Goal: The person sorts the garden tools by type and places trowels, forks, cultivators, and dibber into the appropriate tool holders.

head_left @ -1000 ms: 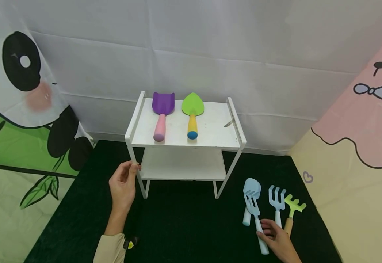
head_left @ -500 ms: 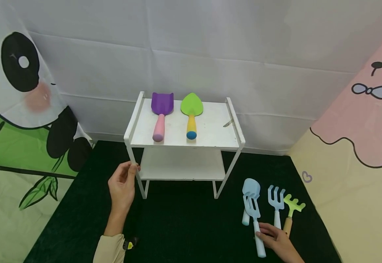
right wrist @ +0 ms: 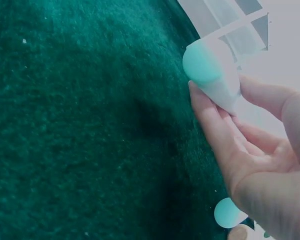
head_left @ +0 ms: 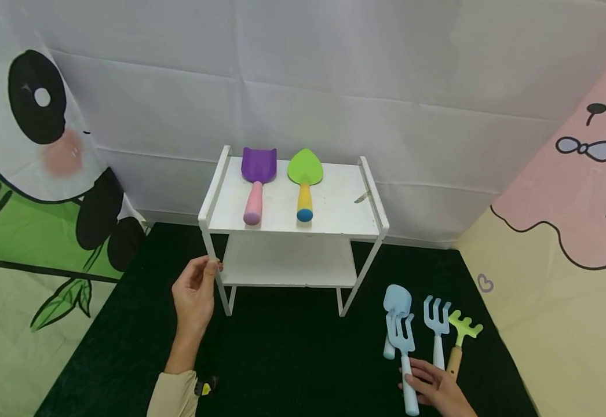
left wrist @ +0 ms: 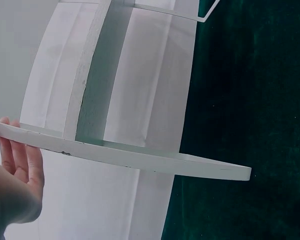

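My left hand grips the left front leg of a small white two-tier shelf. In the left wrist view, the fingers lie around the white leg. At the lower right, my right hand pinches the handle of a light blue hand fork, whose tines point away from me and overlap a light blue trowel. In the right wrist view, thumb and fingers hold the rounded handle end. A second blue hand fork and a green rake lie beside the right hand.
On the shelf's top lie a purple shovel with a pink handle and a green trowel with a yellow handle. Dark green cloth covers the floor. White fabric hangs behind, with printed side panels.
My right hand has drawn the hand fork slightly toward me and left, and its tines have swung a little to the right. The left hand stays at the shelf leg.
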Tool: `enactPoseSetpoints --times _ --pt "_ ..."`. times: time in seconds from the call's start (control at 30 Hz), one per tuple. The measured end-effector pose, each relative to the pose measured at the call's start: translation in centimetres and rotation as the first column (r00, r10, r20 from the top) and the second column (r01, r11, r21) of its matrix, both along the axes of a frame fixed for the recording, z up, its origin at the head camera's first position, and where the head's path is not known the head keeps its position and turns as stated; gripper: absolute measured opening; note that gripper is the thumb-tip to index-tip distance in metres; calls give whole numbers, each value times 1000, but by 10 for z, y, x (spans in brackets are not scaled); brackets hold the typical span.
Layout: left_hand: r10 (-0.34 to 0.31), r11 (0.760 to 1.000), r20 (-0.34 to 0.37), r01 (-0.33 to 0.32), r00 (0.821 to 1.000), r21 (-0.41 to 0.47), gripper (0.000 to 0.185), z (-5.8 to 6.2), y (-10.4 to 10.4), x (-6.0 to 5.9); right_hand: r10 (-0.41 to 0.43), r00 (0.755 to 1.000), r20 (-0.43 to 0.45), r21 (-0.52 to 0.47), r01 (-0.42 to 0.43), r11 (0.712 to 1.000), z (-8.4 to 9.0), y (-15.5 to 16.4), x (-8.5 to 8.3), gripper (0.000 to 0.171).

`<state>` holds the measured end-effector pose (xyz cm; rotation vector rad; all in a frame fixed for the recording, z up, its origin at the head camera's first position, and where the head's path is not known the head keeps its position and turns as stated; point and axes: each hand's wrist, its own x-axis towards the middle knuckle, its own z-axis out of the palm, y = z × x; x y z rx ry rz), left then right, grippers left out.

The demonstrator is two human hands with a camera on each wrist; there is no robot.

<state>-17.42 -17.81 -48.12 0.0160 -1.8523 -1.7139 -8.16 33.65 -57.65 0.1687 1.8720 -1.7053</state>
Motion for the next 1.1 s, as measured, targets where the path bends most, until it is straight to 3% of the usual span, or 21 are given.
enactPoseSetpoints --times 0.47,0.77,1.1 --pt "6 1000 -3 -6 1000 -3 22 -4 -1 -3 -47 999 -13 -74 46 996 11 -19 12 73" --pt "0 1000 -9 0 1000 3 21 -3 -1 -3 -11 998 -69 -186 -2 983 21 -29 18 62" --pt "-7 1000 -9 7 1000 8 20 -2 0 -2 35 985 -170 -99 -53 994 35 -49 21 68"
